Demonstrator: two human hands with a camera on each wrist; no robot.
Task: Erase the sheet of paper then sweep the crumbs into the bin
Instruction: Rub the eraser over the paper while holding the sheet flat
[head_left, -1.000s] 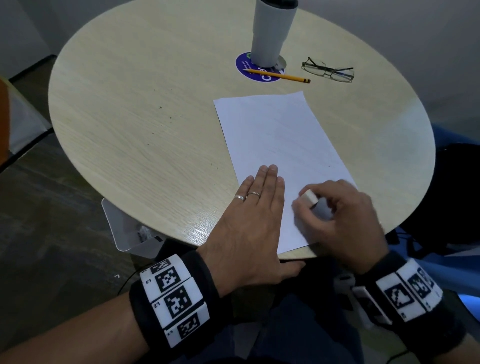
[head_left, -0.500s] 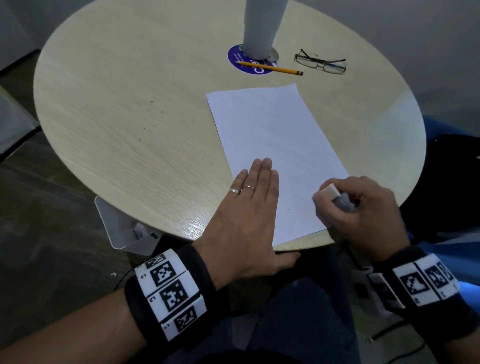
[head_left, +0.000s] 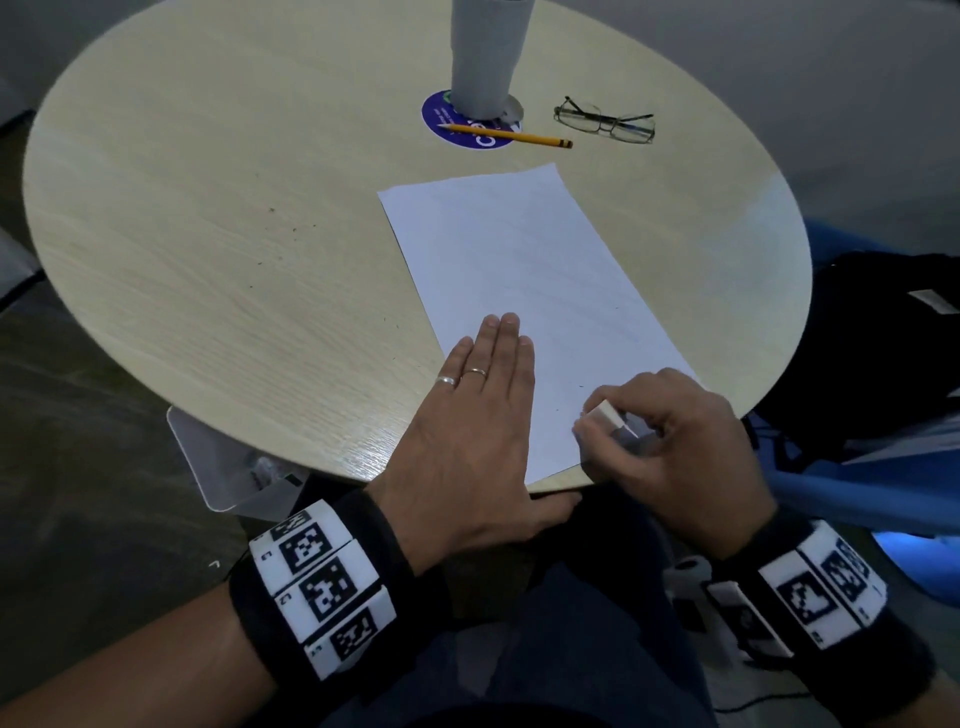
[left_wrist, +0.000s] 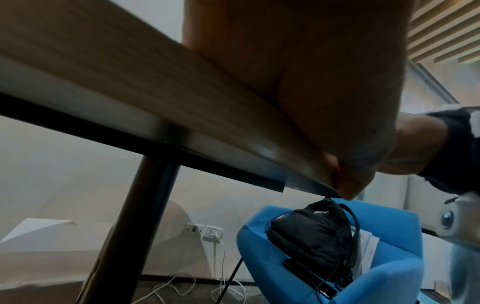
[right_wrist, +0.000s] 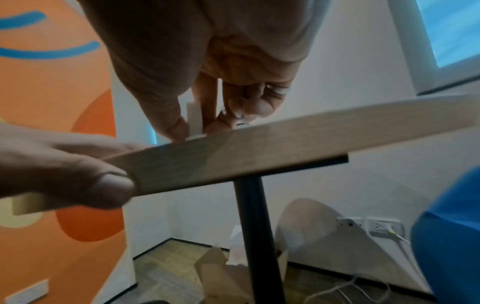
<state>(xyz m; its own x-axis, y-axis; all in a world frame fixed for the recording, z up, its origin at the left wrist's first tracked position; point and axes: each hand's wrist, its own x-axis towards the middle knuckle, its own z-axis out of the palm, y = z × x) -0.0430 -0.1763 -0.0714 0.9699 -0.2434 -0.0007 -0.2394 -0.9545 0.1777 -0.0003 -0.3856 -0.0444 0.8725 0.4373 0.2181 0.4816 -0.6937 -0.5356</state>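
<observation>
Left hand (head_left: 475, 415): flat, fingers straight, pinning sheet of paper (head_left: 524, 270) near corner.
Right hand (head_left: 670, 447): pinching white eraser (head_left: 605, 415) on sheet's near edge.
Sheet's long axis: running away from both hands.

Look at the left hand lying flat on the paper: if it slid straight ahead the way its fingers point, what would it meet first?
Probably nothing soon: the left hand would cross bare paper; beyond lies the pencil, though depth is unclear.
</observation>
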